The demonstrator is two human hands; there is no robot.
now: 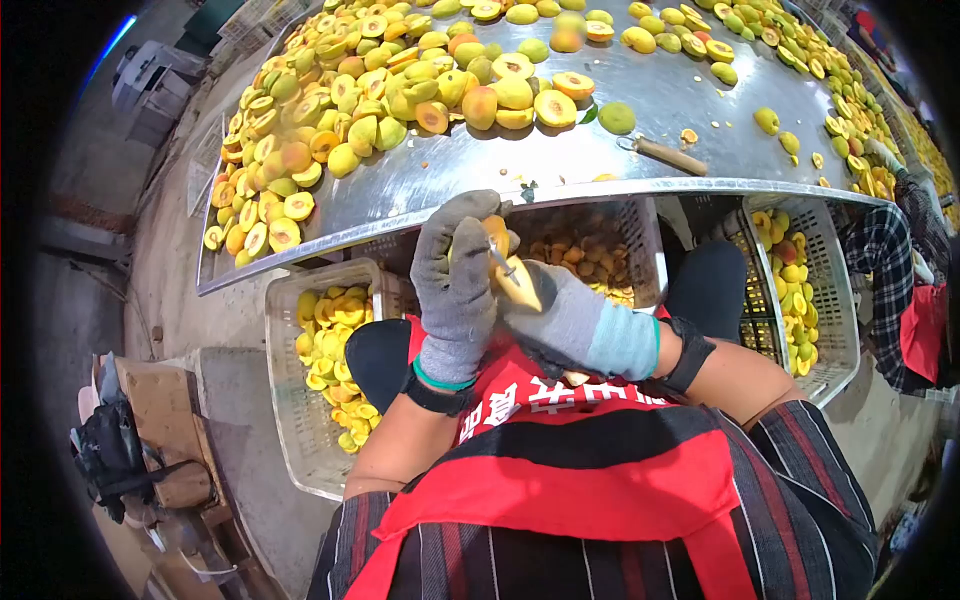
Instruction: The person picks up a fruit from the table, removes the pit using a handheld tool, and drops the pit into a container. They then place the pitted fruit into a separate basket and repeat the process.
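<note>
Just off the near edge of the metal table [480,168], in the head view, both of the wearer's gloved hands meet over a red apron [560,495]. The left hand [450,290] has its fingers curled around a fruit piece [496,236], orange and mostly hidden by the glove. The right hand [565,318] is closed around the pale handle of a hand tool [520,287]; its metal end points at the fruit piece (whether it has gone into the flesh, I cannot tell).

On the table's left half lies a broad heap of yellow-green fruit [400,85], many pieces cut in half with reddish middles showing. Near the table's front edge, to the right of that heap, rests a second tool [672,156] with a wooden handle and a thin loop at its tip. More fruit lines the table's right side.

Below the table's left front corner stands a pale crate [292,440] holding yellow pieces. Under the middle of its front edge, another crate [650,255] holds smaller brownish-orange bits (too shaded to name). Below the table's right end is a third crate [838,350] with yellow pieces, and beside that end a co-worker's plaid sleeve [880,255] shows.
</note>
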